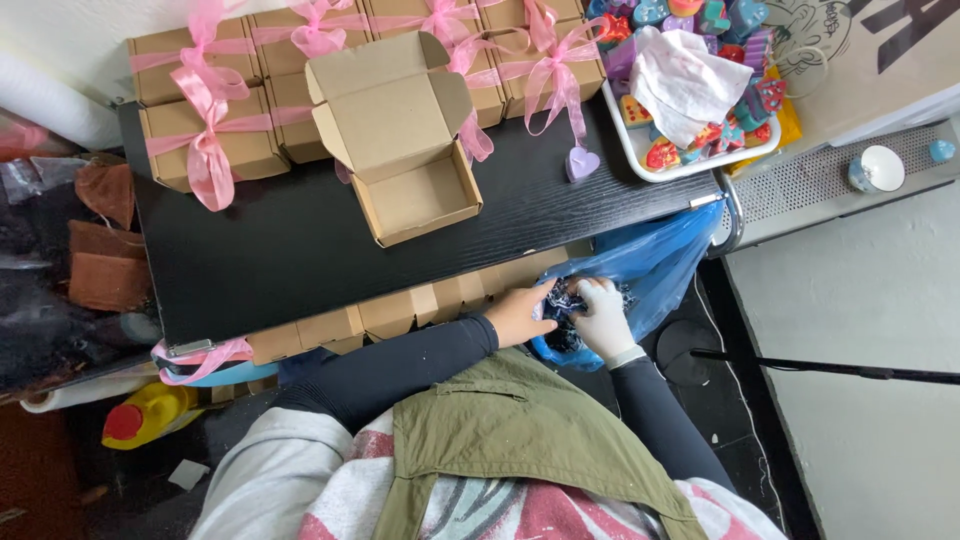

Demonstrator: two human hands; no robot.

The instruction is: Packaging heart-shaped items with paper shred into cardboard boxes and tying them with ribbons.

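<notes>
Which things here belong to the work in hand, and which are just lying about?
In use:
left hand
gloved right hand
dark shredded filler
blue plastic bag
open cardboard box

Lying about:
ribboned boxes
tray of coloured hearts
yellow bottle
purple heart

Bare stretch of black desk [270, 250] open betw. front edge and open cardboard box [400, 140]. Blocked at back by ribboned boxes [210, 130], at right by white tray [690, 165] of coloured pieces. Tight below front edge: blue bag [660, 265] pressed vs. flat cardboard row [400, 310].
</notes>
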